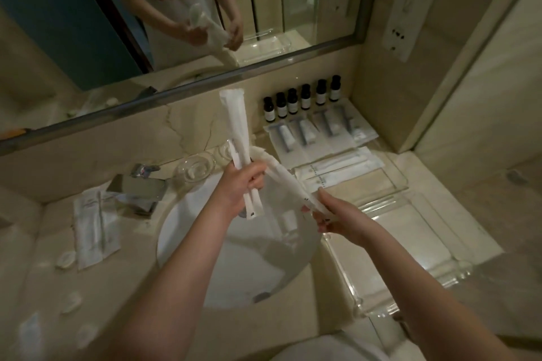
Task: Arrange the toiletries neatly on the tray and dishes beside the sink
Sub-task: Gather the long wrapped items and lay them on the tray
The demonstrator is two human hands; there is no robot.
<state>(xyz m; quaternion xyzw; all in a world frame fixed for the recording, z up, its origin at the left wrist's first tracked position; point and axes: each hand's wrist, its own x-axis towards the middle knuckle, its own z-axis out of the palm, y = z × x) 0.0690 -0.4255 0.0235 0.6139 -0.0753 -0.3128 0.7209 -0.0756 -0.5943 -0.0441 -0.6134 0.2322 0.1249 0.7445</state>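
My left hand (245, 183) grips long white wrapped packets (234, 123) that stand upright over the sink. My right hand (331, 215) pinches the lower end of another white packet (281, 174) that runs slanted up to my left hand. To the right lies a clear glass tray (393, 215). At its far end are flat white packets (331, 167), razor packets (311, 133) and several small dark bottles (299, 99) in a row against the wall. A clear glass dish (195, 168) sits behind the sink.
The white sink basin (234, 258) is below my hands, with a chrome tap (140, 187) at its left. More white packets (92, 224) and small round items (66, 259) lie on the counter at left. A mirror (146, 23) spans the wall.
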